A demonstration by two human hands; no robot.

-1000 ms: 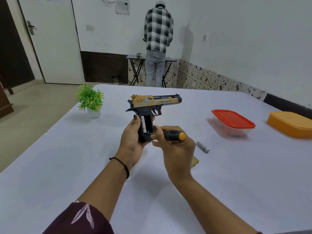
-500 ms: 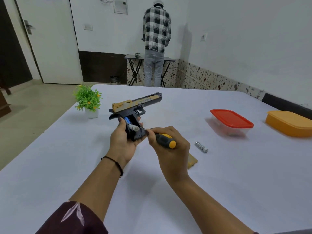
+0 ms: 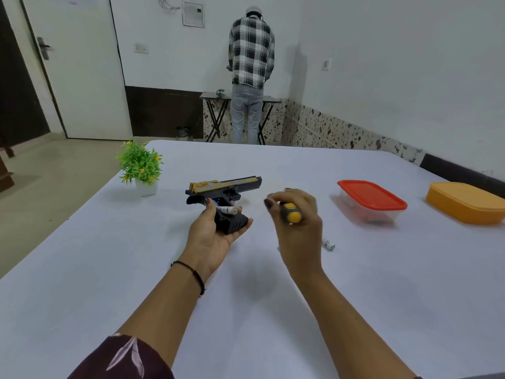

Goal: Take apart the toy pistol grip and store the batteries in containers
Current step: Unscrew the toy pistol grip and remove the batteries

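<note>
The toy pistol (image 3: 226,187) lies sideways in the left hand (image 3: 210,236), thumb and fingers curled round it over the table (image 3: 109,269), a battery (image 3: 228,210) showing in its open grip. Well apart, the right hand (image 3: 299,228) grips a screwdriver (image 3: 291,213); a loose battery (image 3: 328,244) lies nearby.

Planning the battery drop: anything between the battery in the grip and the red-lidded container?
Yes. The red lid sits closed on the container, and the right hand, gripping the screwdriver, hovers between it and the battery in the toy pistol.
</note>
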